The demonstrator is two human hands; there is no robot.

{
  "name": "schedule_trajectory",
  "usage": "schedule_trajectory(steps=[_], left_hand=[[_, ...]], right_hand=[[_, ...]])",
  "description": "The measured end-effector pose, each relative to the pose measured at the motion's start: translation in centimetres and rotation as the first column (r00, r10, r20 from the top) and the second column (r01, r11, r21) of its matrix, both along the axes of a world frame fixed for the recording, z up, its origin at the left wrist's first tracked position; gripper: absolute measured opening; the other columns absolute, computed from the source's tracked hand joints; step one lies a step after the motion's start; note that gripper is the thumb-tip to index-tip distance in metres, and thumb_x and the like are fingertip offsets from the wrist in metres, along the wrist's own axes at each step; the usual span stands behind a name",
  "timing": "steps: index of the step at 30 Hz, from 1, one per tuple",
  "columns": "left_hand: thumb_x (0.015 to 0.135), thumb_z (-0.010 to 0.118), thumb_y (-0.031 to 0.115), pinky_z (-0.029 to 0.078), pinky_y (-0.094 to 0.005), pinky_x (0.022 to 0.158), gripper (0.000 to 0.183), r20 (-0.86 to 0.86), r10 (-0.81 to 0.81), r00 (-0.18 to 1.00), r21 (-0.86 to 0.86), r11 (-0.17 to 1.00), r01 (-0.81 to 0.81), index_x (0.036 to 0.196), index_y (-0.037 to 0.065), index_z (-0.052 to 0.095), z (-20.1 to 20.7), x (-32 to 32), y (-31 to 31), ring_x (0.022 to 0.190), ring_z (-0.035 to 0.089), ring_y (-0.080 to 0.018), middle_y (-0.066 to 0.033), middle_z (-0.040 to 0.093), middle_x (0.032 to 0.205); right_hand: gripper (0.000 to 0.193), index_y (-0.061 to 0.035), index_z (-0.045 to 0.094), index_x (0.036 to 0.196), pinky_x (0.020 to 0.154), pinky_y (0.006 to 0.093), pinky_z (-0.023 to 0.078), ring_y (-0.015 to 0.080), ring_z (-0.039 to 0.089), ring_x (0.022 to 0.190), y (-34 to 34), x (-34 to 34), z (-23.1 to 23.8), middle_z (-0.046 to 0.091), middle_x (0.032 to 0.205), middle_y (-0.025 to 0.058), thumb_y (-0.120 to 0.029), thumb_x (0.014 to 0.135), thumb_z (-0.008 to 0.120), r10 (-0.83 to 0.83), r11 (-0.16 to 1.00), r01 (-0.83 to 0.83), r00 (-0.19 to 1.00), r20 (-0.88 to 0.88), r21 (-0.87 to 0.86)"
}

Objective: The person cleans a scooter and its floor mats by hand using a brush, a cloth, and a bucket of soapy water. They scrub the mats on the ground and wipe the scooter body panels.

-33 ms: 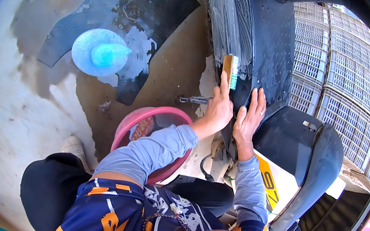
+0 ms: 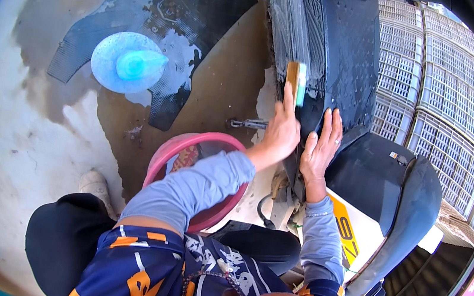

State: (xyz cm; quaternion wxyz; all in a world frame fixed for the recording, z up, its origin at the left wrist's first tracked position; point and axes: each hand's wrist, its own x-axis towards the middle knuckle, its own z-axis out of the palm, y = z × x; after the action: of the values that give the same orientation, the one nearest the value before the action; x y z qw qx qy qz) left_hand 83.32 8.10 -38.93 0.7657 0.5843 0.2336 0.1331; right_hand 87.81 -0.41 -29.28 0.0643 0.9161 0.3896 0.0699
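Observation:
My left hand [image 2: 279, 131] is closed round a scrubbing brush [image 2: 292, 83] with a wooden back and pale green-white bristles, one finger stretched along its back. The bristles face the dark panel [image 2: 294, 30] of what looks like a motor scooter, at the edge of its streaky white lather. My right hand [image 2: 321, 154], with a ring on one finger, lies flat with fingers extended against the panel's lower part. A black seat-like part [image 2: 369, 168] sits just right of that hand. Below my left forearm stands a pink basin [image 2: 157, 164], partly hidden by the sleeve.
On the wet floor at the left lies a dark rubber mat [image 2: 207, 12]. A pale blue plastic vessel [image 2: 107, 62] with a pointed top rests on it. Stacked light plastic crates [image 2: 453, 98] rise at the right. A metal bar [image 2: 246, 123] sticks out beside the basin.
The brush and my left hand have shifted slightly away from me along the panel. My right hand keeps its place on the panel.

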Motion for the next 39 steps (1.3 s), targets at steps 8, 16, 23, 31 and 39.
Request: schedule_trajectory(steps=[8, 16, 23, 31, 39], left_hand=[[0.089, 0.056, 0.003, 0.054, -0.0543, 0.078, 0.087, -0.014, 0.261, 0.965, 0.239, 0.938, -0.251, 0.157, 0.002, 0.002, -0.2, 8.5, 13.6, 0.089, 0.062, -0.0541, -0.0375, 0.050, 0.117], [0.089, 0.055, 0.003, 0.053, -0.0574, 0.067, 0.083, 0.117, 0.211, 0.970, 0.325, 0.915, -0.238, 0.158, 0.003, 0.009, -0.9, 6.6, 7.7, 0.072, 0.062, -0.0507, -0.0323, 0.049, 0.106], [0.088, 0.057, 0.004, 0.053, -0.0582, 0.073, 0.086, 0.030, 0.250, 0.968, 0.388, 0.889, -0.242, 0.158, 0.009, 0.007, -0.5, 8.5, 13.4, 0.082, 0.062, -0.0531, -0.0324, 0.051, 0.112], [0.089, 0.055, 0.001, 0.054, -0.0558, 0.069, 0.084, 0.011, 0.199, 0.980, 0.311, 0.931, -0.192, 0.158, 0.003, 0.008, -2.3, 4.6, 6.5, 0.078, 0.062, -0.0520, -0.0328, 0.050, 0.109], [0.090, 0.053, 0.004, 0.054, -0.0563, 0.073, 0.081, 0.153, -0.002, 0.988, 0.288, 0.957, -0.043, 0.159, 0.005, 0.010, -1.7, 0.3, -0.4, 0.077, 0.063, -0.0505, -0.0318, 0.049, 0.108]], right_hand=[[0.056, -0.0056, 0.043, 0.149, 0.117, 0.0511, 0.023, 0.0408, 0.033, 0.142, 0.9, 0.1, -0.3, 0.036, 0.155, 0.0198, -0.028, 0.097, 0.045, 0.014, 1.000, -0.014, 1.000, -0.013, 0.017], [0.059, -0.0059, 0.043, 0.149, 0.117, 0.0510, 0.023, 0.0406, 0.033, 0.142, 0.1, 0.1, -0.1, 0.036, 0.154, 0.0197, -0.024, 0.094, 0.050, 0.005, 1.000, -0.005, 1.000, -0.001, 0.031], [0.059, -0.0067, 0.043, 0.149, 0.117, 0.0518, 0.023, 0.0410, 0.033, 0.141, 0.6, 0.4, -0.2, 0.036, 0.155, 0.0193, -0.023, 0.093, 0.049, 0.014, 1.000, -0.014, 1.000, 0.000, 0.028], [0.057, -0.0053, 0.044, 0.149, 0.117, 0.0515, 0.023, 0.0412, 0.034, 0.141, 0.5, 0.4, -0.4, 0.037, 0.154, 0.0198, -0.030, 0.098, 0.044, 0.019, 0.999, -0.019, 1.000, -0.012, 0.041], [0.057, -0.0043, 0.044, 0.148, 0.117, 0.0518, 0.023, 0.0416, 0.033, 0.142, 0.3, 0.0, -0.2, 0.036, 0.155, 0.0207, -0.034, 0.100, 0.042, 0.002, 1.000, -0.002, 1.000, -0.007, 0.031]])
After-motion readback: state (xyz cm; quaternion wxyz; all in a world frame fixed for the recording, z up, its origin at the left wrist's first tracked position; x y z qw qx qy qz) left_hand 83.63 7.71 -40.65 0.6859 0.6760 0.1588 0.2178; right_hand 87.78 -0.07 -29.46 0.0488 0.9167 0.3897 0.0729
